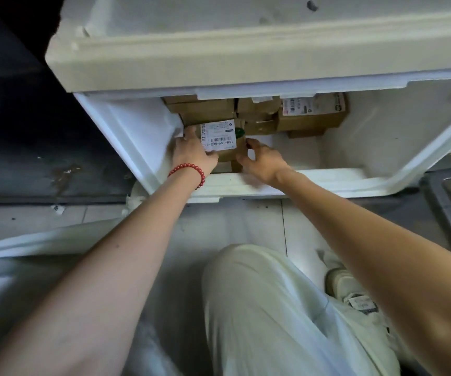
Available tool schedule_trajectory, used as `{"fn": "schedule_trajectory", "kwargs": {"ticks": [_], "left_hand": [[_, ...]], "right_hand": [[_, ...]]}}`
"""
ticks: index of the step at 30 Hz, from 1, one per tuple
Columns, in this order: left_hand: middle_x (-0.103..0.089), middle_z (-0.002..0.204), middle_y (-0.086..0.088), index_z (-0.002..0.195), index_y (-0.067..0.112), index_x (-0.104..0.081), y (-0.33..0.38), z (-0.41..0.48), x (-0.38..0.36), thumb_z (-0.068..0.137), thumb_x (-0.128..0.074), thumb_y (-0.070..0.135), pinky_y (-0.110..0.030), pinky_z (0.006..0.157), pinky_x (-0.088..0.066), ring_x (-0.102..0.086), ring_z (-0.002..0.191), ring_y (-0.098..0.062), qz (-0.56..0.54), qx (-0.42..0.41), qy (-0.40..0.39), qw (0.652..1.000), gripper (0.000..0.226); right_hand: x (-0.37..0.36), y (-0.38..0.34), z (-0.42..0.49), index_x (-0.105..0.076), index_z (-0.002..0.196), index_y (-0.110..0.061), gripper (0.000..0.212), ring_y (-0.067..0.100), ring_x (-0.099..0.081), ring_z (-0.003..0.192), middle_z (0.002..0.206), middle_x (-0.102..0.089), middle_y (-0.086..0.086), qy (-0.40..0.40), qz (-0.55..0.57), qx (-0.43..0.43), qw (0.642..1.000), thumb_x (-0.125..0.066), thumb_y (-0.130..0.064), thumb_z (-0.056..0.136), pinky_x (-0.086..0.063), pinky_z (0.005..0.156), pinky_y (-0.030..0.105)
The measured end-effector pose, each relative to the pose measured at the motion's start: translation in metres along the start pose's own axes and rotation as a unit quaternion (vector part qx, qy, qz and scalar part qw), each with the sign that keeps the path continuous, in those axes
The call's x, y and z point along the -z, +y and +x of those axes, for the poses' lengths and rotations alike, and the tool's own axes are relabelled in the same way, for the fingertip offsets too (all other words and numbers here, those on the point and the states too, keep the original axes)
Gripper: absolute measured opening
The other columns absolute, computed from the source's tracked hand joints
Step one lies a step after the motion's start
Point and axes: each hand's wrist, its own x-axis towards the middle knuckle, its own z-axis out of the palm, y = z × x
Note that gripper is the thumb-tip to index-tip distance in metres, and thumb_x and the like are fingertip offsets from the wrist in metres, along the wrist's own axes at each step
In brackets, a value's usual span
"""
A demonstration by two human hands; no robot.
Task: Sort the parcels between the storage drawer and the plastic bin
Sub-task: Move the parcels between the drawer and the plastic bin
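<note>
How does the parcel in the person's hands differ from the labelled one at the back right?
The held parcel is gripped by the left hand and right hand; the back-right parcel sits untouched. The held parcel bears a green round sticker; the back-right parcel's label has a red patch. The held parcel is nearer; the back-right parcel is partly tucked under the overhang. Both are brown cardboard with white labels.

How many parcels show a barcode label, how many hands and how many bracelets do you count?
Parcels showing a barcode label: 2, held parcel and back right parcel
Hands: 2, left hand, right hand
Red bead bracelet: 1
Total: 5
</note>
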Motion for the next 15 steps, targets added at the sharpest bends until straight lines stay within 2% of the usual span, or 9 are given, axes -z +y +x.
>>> {"fn": "schedule_trajectory", "kwargs": {"ticks": [4, 8, 11, 13, 15], "left_hand": [[-0.049, 0.136, -0.008, 0.144, 0.014, -0.03, 0.0, -0.003, 0.002, 0.088, -0.064, 0.027, -0.017, 0.082, -0.036, -0.049, 0.122, -0.022, -0.096, 0.046, -0.013, 0.994, 0.066], [-0.048, 0.137, -0.006, 0.143, 0.016, -0.029, 0.002, -0.019, 0.011, 0.087, -0.065, 0.027, -0.018, 0.087, -0.038, -0.048, 0.123, -0.021, -0.144, 0.056, -0.011, 0.988, 0.068], [-0.048, 0.137, -0.004, 0.143, 0.017, -0.029, 0.004, -0.035, 0.021, 0.086, -0.066, 0.029, -0.018, 0.08, -0.039, -0.051, 0.107, -0.015, -0.176, 0.045, -0.019, 0.983, 0.069], [-0.045, 0.141, -0.004, 0.144, 0.017, -0.029, 0.006, -0.048, 0.028, 0.083, -0.068, 0.029, -0.025, 0.091, -0.044, -0.051, 0.115, -0.017, -0.21, 0.039, -0.019, 0.977, 0.073], [-0.041, 0.145, -0.006, 0.146, 0.015, -0.028, 0.009, -0.064, 0.035, 0.082, -0.069, 0.028, -0.029, 0.103, -0.039, -0.046, 0.127, -0.021, -0.237, 0.024, -0.021, 0.971, 0.077]], "right_hand": [[-0.004, -0.001, -0.005, -0.035, 0.146, -0.018, 0.051, 0.03, -0.051, 0.124, 0.14, -0.05, 0.01, -0.009, 0.077, -0.01, 0.997, -0.043, -0.04, 0.1, -0.04, 0.102, 0.036], [0.002, -0.003, -0.026, -0.035, 0.145, -0.018, 0.05, 0.028, -0.051, 0.123, 0.139, -0.051, 0.01, 0.0, 0.103, -0.012, 0.995, -0.042, -0.038, 0.101, -0.039, 0.096, 0.03], [0.01, -0.002, -0.052, -0.037, 0.145, -0.02, 0.05, 0.026, -0.052, 0.123, 0.14, -0.051, 0.005, 0.028, 0.148, -0.01, 0.989, -0.043, -0.04, 0.1, -0.038, 0.102, 0.033], [0.015, 0.001, -0.074, -0.043, 0.14, -0.019, 0.046, 0.021, -0.052, 0.121, 0.137, -0.054, 0.001, 0.063, 0.195, -0.004, 0.979, -0.044, -0.04, 0.1, -0.038, 0.102, 0.032], [0.019, 0.006, -0.094, -0.052, 0.124, -0.019, 0.034, 0.016, -0.054, 0.108, 0.119, -0.061, -0.004, 0.107, 0.251, -0.015, 0.962, -0.048, -0.04, 0.098, -0.04, 0.094, 0.03]]}}
